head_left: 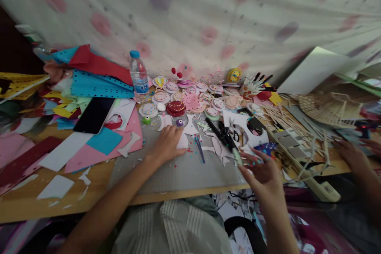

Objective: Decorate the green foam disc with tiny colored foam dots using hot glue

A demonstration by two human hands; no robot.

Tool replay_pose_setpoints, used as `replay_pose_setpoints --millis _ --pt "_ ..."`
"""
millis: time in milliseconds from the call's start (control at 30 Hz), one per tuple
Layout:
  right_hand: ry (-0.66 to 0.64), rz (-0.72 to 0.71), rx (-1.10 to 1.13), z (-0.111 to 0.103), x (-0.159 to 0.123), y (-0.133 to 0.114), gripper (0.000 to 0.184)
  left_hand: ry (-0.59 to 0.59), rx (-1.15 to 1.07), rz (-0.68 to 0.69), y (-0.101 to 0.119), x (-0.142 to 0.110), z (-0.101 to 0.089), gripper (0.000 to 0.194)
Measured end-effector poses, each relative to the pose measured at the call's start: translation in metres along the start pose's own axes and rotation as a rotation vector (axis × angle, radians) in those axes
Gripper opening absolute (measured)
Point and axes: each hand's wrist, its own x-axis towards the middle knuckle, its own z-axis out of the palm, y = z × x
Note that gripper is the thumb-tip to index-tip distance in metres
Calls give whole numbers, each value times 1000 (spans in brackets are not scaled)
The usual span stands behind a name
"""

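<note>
My left hand (166, 143) rests on the grey work mat (166, 178), its fingers and thumb around a white rounded piece (183, 141) that looks like foam or paper. Just beyond its fingertips sits a small purple ball with an eye (179, 122). My right hand (262, 166), fingers apart and somewhat blurred, is over the mat's right side. Close to its fingertips lies a long black tool (220, 135) with a pale end; its kind is unclear. Black-handled scissors (233, 133) lie beside that tool. Blue tweezers (199, 149) lie between my hands among red beads.
Behind the mat stand many decorated discs (175, 108) and a water bottle (138, 75). Leftward lie a phone (94, 115) and coloured sheets (101, 83). Rightward are a power strip (309, 178), thin sticks (293, 121), a woven fan (330, 107) and another person's hand (351, 152).
</note>
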Motion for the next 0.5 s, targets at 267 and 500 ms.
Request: replay_pose_setpoints --millis 267,500 --pt "-312 -212 -404 91 14 27 55 152 -216 -114 -18 -23 -10 42" --pt "-383 -322 -470 106 55 17 44 388 -775 -556 -16 -45 -33 25"
